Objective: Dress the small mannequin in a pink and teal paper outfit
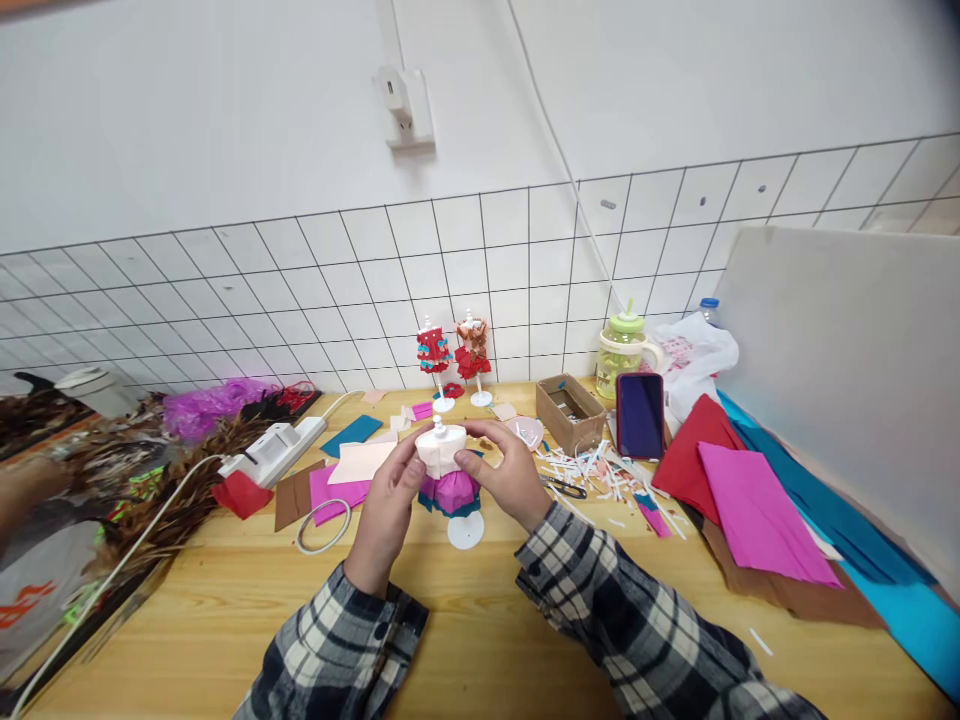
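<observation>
A small white mannequin doll (441,449) on a round white base (466,530) stands on the wooden table (480,630), wearing a magenta and teal paper skirt (450,492). My left hand (390,505) grips the doll's left side, fingers pinched on the pale paper bodice. My right hand (508,472) closes on its right side at the same height. Both sleeves are plaid.
Two finished red paper-dress dolls (453,355) stand near the tiled wall. A cardboard box (570,410), phone (640,414), green bottle (621,350), scissors (564,488), paper strips, coloured sheets (757,515), a power strip (274,450), a tape ring (324,526) and feathers (150,480) surround the hands.
</observation>
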{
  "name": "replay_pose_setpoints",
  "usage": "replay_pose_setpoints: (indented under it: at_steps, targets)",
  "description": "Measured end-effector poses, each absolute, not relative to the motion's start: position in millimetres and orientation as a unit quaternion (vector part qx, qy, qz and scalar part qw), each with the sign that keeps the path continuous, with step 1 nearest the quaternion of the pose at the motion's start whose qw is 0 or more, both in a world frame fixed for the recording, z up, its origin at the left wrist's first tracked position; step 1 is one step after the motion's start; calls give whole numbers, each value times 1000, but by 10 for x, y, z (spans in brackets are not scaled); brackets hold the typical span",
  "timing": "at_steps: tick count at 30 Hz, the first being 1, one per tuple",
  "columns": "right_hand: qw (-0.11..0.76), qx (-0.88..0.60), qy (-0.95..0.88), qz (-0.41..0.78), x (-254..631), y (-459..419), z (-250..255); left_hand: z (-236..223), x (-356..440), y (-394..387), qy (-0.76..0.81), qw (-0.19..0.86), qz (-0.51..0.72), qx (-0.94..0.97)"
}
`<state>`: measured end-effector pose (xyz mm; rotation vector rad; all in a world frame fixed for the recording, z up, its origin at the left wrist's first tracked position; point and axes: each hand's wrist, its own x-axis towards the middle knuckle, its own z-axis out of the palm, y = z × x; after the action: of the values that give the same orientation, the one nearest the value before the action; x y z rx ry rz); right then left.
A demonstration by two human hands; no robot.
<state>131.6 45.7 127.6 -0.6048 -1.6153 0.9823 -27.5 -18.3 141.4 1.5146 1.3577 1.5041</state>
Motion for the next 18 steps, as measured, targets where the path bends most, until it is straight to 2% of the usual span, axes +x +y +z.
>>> replay_pose_setpoints:
  at_steps: [4, 11, 18]
  targets:
    - [536, -263, -690, 408, 1287, 438, 1369, 1390, -297, -173, 486, 347, 578, 556]
    - [528, -313, -690, 384, 1153, 420, 1484, 1357, -292, -142, 512, 301, 549, 588]
    - [502, -319, -590, 547, 1064, 487, 1456, 1297, -312, -81, 519, 296, 540, 592]
